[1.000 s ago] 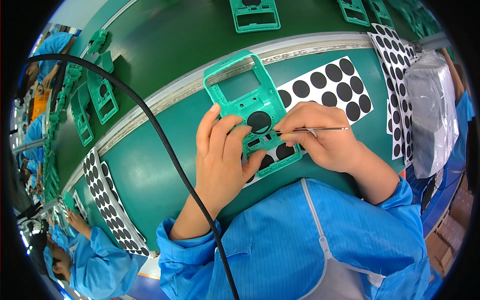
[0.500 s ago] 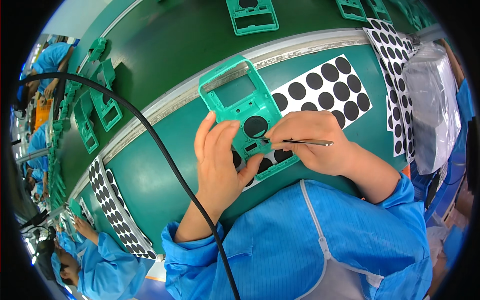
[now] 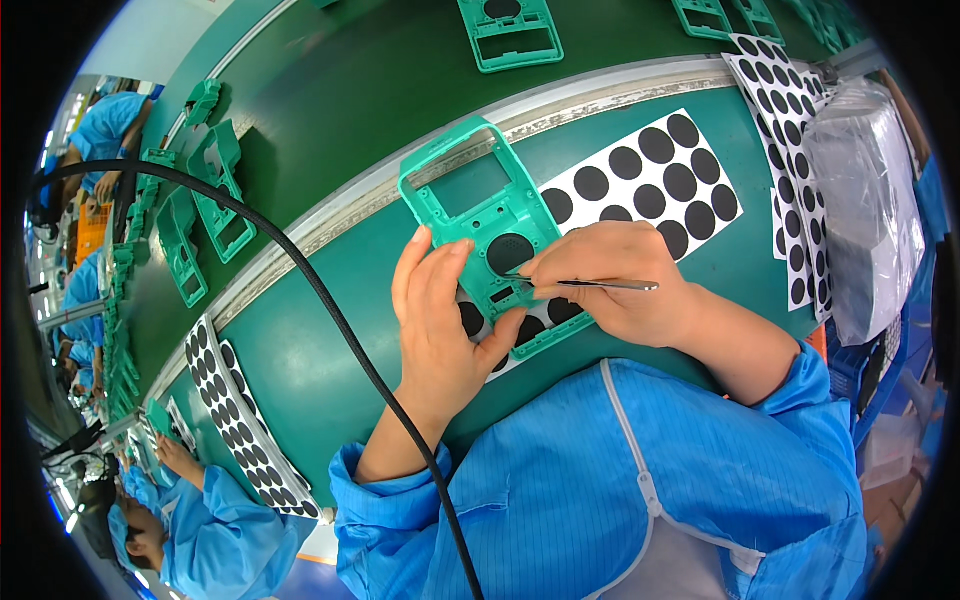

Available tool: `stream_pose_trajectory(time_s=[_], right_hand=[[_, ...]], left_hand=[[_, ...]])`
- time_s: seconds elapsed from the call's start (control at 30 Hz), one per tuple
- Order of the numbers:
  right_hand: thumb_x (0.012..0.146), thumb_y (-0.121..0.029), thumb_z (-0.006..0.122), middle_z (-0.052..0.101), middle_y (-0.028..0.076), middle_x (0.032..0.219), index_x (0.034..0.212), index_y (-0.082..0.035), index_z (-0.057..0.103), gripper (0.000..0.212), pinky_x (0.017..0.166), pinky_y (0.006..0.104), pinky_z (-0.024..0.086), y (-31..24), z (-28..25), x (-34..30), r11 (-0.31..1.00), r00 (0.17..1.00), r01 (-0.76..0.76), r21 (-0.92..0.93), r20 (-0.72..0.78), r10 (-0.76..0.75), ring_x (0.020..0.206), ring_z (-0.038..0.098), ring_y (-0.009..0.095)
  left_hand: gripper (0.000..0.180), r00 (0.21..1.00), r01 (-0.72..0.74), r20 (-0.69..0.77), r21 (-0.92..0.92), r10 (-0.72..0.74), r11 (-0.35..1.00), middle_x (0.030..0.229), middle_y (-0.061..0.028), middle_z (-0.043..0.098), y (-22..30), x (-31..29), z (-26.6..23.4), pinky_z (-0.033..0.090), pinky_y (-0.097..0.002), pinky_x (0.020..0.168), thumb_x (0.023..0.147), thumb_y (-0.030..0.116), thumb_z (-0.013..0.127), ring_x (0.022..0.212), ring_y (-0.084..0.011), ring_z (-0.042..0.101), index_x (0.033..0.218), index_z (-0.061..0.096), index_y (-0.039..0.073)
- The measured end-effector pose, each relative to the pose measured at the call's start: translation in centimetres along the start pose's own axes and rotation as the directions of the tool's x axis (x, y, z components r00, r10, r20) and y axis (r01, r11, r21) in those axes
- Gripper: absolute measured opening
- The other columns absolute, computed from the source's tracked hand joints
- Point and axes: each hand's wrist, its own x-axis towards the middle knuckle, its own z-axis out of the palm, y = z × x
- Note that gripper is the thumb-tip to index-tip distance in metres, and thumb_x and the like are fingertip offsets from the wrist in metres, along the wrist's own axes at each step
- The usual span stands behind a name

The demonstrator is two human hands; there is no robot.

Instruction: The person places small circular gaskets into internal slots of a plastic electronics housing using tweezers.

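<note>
Head view. Green housing point(image 3: 520, 220), inner side up, lies tilted above the worktop point(image 3: 290, 370); whether it rests or is held clear, cannot tell. Black round disc point(image 3: 510, 255) sits within its lower half; a rectangular window opens in its far half. Left hand point(image 3: 437, 335): holds the housing at its left edge, fingers half spread, thumb by the lower-left part. Right hand point(image 3: 628, 258): pinched narrow on a slim metal tool point(image 3: 610, 285), over the housing's right edge; tool tip beside the disc's near rim, contact not discernible. White sheet with black dots point(image 3: 620, 187) runs from under the housing out to its right. Farther right of the housing: more dotted sheets point(image 3: 790, 170), then a clear plastic bag point(image 3: 862, 200). Left of the housing: black cable point(image 3: 372, 368), stacked dotted sheets point(image 3: 240, 430), co-worker in blue point(image 3: 220, 530). Beyond the housing: metal rail point(image 3: 590, 100), second green housing point(image 3: 508, 28).
</note>
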Motion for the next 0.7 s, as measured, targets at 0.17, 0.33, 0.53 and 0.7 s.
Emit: stream_pose_trajectory(time_s=[0.17, 0.33, 0.53, 0.7], right_hand=[[0.071, 0.004, 0.071, 0.067, 0.008, 0.079, 0.085, -0.003, 0.067, 0.017, 0.056, 0.0298, 0.052, 0.0, 0.13, -0.12, 0.999, 0.999, -0.032, 0.025, -0.029, 0.032, 0.067, 0.065, 0.024], [0.07, 0.003, 0.071, 0.067, 0.007, 0.077, 0.085, -0.005, 0.067, 0.017, 0.054, 0.0305, 0.051, 0.05, 0.02, -0.03, 1.0, 1.0, 0.016, -0.011, -0.021, -0.017, 0.066, 0.065, 0.024], [0.07, 0.002, 0.07, 0.065, 0.007, 0.074, 0.083, -0.006, 0.065, 0.016, 0.05, 0.0317, 0.049, 0.11, 0.27, -0.08, 0.997, 0.999, 0.049, -0.052, -0.016, -0.05, 0.064, 0.064, 0.024], [0.07, 0.006, 0.067, 0.065, 0.006, 0.074, 0.082, -0.006, 0.066, 0.018, 0.052, 0.0311, 0.05, -0.17, 0.05, -0.13, 0.998, 0.999, 0.041, -0.043, -0.024, -0.042, 0.063, 0.064, 0.024]], left_hand=[[0.078, 1.0, -0.009, -0.008, -0.001, 0.009, 1.0, 0.123, -0.0154, 0.053, -0.11, -0.14, 0.16, 0.032, -0.0487, 0.105, 0.068, 0.013, 0.081, 0.126, -0.0417, 0.041, 0.132, 0.039, 0.0], [0.078, 1.0, -0.016, -0.014, -0.014, 0.016, 1.0, 0.123, -0.0156, 0.053, -0.1, -0.15, 0.2, 0.032, -0.0492, 0.105, 0.069, 0.013, 0.081, 0.125, -0.0423, 0.042, 0.133, 0.038, -0.001], [0.079, 0.999, -0.03, -0.039, -0.055, 0.028, 0.998, 0.123, -0.0164, 0.051, -0.17, -0.27, 0.58, 0.036, -0.0496, 0.102, 0.069, 0.011, 0.081, 0.126, -0.0446, 0.041, 0.134, 0.038, 0.0], [0.08, 0.999, 0.001, -0.044, -0.13, -0.007, 0.992, 0.127, -0.0188, 0.044, -0.15, -0.46, 0.86, 0.046, -0.0466, 0.095, 0.07, 0.008, 0.081, 0.13, -0.0462, 0.036, 0.135, 0.036, 0.001]])
